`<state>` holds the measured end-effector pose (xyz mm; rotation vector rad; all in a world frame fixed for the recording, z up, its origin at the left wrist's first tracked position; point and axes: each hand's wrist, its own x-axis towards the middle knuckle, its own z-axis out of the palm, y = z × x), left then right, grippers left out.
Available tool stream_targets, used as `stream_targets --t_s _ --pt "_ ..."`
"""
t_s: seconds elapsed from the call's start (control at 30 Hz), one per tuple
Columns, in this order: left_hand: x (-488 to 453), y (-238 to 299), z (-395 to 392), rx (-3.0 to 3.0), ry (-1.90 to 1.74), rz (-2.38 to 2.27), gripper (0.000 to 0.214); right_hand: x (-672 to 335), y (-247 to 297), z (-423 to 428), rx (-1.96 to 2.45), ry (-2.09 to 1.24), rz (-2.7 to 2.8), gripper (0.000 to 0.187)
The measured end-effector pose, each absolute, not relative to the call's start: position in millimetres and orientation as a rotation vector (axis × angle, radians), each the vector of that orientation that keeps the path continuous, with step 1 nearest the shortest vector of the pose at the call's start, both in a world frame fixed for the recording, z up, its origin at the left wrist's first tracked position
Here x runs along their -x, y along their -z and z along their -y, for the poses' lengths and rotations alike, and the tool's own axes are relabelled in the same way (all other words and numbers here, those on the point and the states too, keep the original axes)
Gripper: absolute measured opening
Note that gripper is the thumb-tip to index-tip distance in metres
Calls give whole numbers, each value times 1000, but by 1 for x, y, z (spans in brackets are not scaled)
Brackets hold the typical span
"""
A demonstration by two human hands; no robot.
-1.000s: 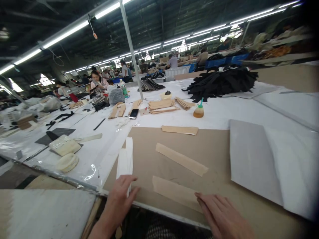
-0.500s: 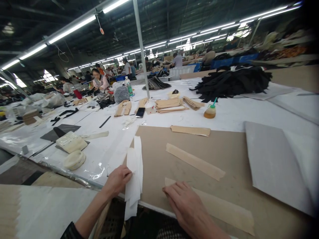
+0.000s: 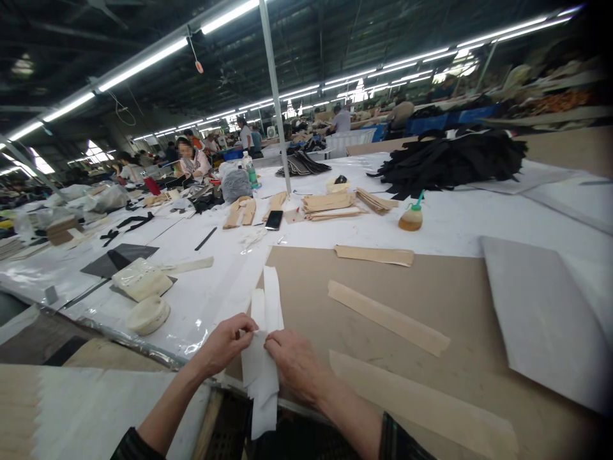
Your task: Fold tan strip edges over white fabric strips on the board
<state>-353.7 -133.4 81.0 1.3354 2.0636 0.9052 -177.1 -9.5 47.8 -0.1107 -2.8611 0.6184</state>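
A stack of white fabric strips (image 3: 266, 338) lies over the near edge of the brown cardboard sheet (image 3: 431, 300), its lower end hanging off the table. My left hand (image 3: 225, 342) pinches the strips' left edge with thumb and fingers closed. My right hand (image 3: 294, 364) rests on the strips from the right, fingers curled onto them. Three tan strips lie on the cardboard: one close to me (image 3: 421, 402), one in the middle (image 3: 387, 317), one at the far edge (image 3: 374, 255).
Grey sheets (image 3: 541, 313) lie at right. A glue bottle (image 3: 410, 217), a phone (image 3: 274, 220), tan piles (image 3: 330, 204) and a black fabric heap (image 3: 450, 160) sit farther back. Tape rolls (image 3: 148, 314) lie left. A metal pole (image 3: 276, 96) rises mid-table. Other workers sit beyond.
My right hand left the near tan strip and moved left onto the white strips. My left hand closed on their edge. The white strips slid toward me, hanging off the table.
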Motion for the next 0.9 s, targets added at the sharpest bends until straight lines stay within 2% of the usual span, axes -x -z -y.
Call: stream_targets --t_s 0.2,0.37,0.5,0.57,0.63,0.73,0.8,0.9 --pt "363 -87 129 -1144 -1087 -1830 8 191 -39 19 247 -492 2910 29" --pt "369 -94 129 -942 -1390 -1641 17 213 -35 23 382 -454 2944 39" --pt "375 -123 135 -613 -2027 -1229 18 223 -33 26 498 -455 2968 22" --pt "376 -142 141 -490 -2335 -989 18 224 -33 28 524 -486 2967 20" --pt "370 -159 150 -565 -2476 -935 16 224 -34 28 543 -546 2950 22" --pt "345 -173 164 -803 -2373 -1129 29 223 -43 28 572 -695 2870 17" --pt "320 -176 173 -1019 -2143 -1320 34 218 -54 30 563 -838 2772 14" --pt "278 -178 179 -1446 -1675 -1384 32 190 -69 35 503 -1121 2589 24"
